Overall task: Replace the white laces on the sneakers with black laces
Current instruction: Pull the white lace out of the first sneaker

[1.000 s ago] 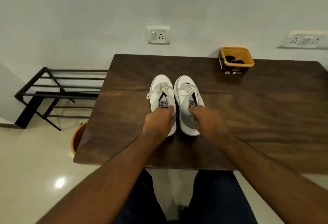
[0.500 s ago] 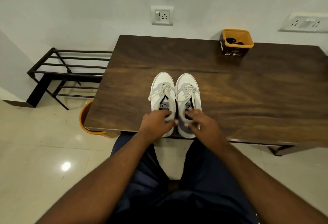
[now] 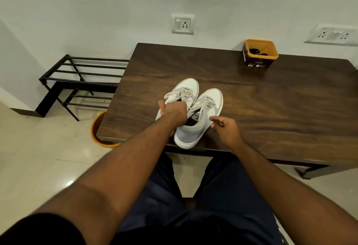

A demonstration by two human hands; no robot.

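Observation:
Two white sneakers with white laces lie side by side near the front edge of the dark wooden table (image 3: 271, 109), toes pointing away and slightly right. My left hand (image 3: 172, 113) covers the rear of the left sneaker (image 3: 187, 87), fingers curled over its collar. The right sneaker (image 3: 211, 99) leans against it, its heel jutting over the table's edge. My right hand (image 3: 225, 129) hovers beside that sneaker's collar with loosely bent fingers and holds nothing. The black laces (image 3: 255, 51) lie in an orange tub (image 3: 260, 60) at the table's back right.
A black metal rack (image 3: 81, 82) stands against the wall to the left of the table. An orange bucket (image 3: 97, 132) sits on the floor under the table's front left corner. My legs are below the front edge.
The sneakers have turned to point slightly right, and the right one's heel now sticks out past the edge. My right hand has let go of the right sneaker.

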